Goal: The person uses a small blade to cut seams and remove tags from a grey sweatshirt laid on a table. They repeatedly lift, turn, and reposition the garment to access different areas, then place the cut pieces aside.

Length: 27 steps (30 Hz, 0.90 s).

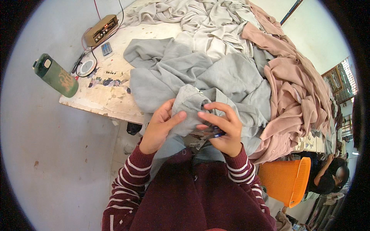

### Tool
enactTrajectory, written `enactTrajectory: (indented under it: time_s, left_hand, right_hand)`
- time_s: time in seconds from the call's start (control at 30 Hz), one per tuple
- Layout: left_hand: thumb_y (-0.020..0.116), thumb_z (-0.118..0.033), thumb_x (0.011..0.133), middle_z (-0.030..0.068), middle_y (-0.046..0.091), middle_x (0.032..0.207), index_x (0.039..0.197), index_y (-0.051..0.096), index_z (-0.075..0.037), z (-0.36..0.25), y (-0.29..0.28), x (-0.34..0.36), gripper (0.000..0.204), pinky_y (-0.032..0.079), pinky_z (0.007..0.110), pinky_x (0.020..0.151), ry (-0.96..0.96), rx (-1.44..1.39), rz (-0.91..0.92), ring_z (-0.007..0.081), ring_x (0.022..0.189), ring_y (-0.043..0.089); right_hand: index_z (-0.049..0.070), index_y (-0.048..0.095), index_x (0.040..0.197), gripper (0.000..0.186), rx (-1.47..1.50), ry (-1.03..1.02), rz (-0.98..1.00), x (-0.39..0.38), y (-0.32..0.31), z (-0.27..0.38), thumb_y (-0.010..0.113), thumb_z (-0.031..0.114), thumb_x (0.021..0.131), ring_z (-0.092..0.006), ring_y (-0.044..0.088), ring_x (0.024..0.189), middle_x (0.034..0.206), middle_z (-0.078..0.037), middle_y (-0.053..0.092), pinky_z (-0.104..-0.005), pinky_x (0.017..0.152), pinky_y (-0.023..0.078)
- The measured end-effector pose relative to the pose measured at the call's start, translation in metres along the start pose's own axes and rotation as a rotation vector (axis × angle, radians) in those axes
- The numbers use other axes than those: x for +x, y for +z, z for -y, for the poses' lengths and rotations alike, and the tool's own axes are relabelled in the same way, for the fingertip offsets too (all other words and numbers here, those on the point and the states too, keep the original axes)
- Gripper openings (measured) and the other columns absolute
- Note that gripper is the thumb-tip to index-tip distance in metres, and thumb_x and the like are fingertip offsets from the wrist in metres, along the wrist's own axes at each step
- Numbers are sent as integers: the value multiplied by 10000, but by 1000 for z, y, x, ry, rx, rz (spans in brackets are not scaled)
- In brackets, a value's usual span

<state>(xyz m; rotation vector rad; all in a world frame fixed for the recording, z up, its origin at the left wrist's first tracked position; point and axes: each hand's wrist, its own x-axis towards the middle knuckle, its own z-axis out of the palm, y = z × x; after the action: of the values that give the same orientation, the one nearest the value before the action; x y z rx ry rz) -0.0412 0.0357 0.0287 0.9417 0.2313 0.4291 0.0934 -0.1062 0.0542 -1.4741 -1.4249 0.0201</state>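
My left hand (158, 124) grips an edge of grey cloth (189, 101), with the thumb on top and the fingers behind. A gathered part of that cloth is raised toward me, just off the table's near edge. Close by on its right, my right hand (224, 127) has its fingers bent at the cloth. Tucked in its palm is a small dark tool with a blue end (218, 134), perhaps thread snips; the fingers partly hide it. More of the grey cloth (162, 73) spreads over the table beyond both hands.
Pale cloth (216, 23) and pinkish-brown cloth (295, 92) lie heaped on the table (115, 104). At left are a green bottle (58, 77), a brown box device (101, 30), a remote (106, 49) and a round white device (86, 67). An orange basket (283, 177) stands right, near another person (327, 177).
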Motion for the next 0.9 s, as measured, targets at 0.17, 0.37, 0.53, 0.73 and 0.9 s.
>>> enactTrajectory:
  time_s: [0.17,0.37,0.53,0.73,0.9]
  left_hand:
    - [603,-109,923,103,632,1124,1308,411,54,4,3,0,460,487,247,849,-4,12,-22,115,977,615]
    - [610,-94,913,120,640,1100,1296,417,58,1,8,-1,455,500,252,831,16,7,-83,131,953,631]
    - [603,-82,914,111,636,1109,1293,421,54,3,10,3,441,500,258,835,2,-40,-110,132,956,630]
    - [596,-80,919,100,634,1114,1294,424,46,4,11,5,431,499,262,841,2,-81,-104,130,961,627]
    - [602,-80,916,104,634,1113,1295,424,47,5,12,5,437,503,260,841,13,-66,-101,128,958,628]
  right_hand:
    - [96,704,984,387,-68,-33,-37,4,4,-14,620,-101,661,-179,609,775,972,-84,618,-251,651,478]
    - [36,684,1002,223,-71,147,-429,9,-34,-19,696,26,779,-150,566,776,937,-97,608,-226,669,431]
    - [37,681,1017,329,-261,221,-32,-8,-31,2,786,168,733,-123,551,572,734,-54,631,-235,552,436]
    - [46,692,931,280,-278,89,-173,-13,-16,-2,808,158,702,-173,647,606,776,-72,692,-266,546,468]
    - [46,697,894,230,-359,31,-171,-10,-16,-7,801,143,712,-180,654,609,769,-78,697,-266,547,475]
